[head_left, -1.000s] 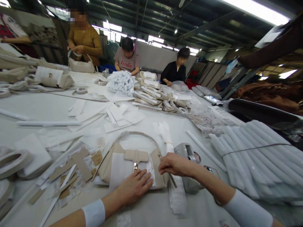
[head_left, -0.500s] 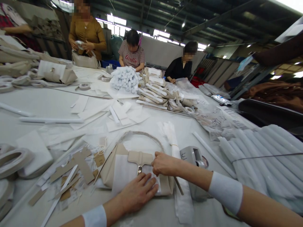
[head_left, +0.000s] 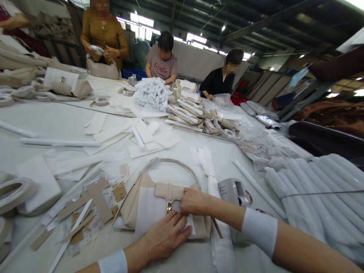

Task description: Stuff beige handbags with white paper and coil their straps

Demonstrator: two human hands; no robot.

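A beige handbag (head_left: 132,206) lies in front of me with its curved handle (head_left: 170,161) away from me. White foam sheet (head_left: 146,212) covers part of its front. Across the top sits a T-shaped flap (head_left: 165,191) that runs down to a gold-coloured clasp (head_left: 169,207). My left hand (head_left: 167,233) lies on the bag's front just below the clasp, fingers stretched out. At the flap's right end my right hand (head_left: 195,203) is closed with its fingers curled on it; the fingertips are hidden. A narrow strap end (head_left: 216,227) sticks out at the bag's right.
Grey tape dispenser (head_left: 233,189) and banded white sheets (head_left: 212,182) stand right of the bag. Cardboard tags (head_left: 99,199) and tape rolls (head_left: 14,195) lie left. Wrapped white rolls (head_left: 315,193) fill the right. Several co-workers work across the table, behind stacked beige straps (head_left: 187,110).
My right hand has moved slightly left and down along the flap's right end. The left hand stays on the bag's front, and the view has shifted a little.
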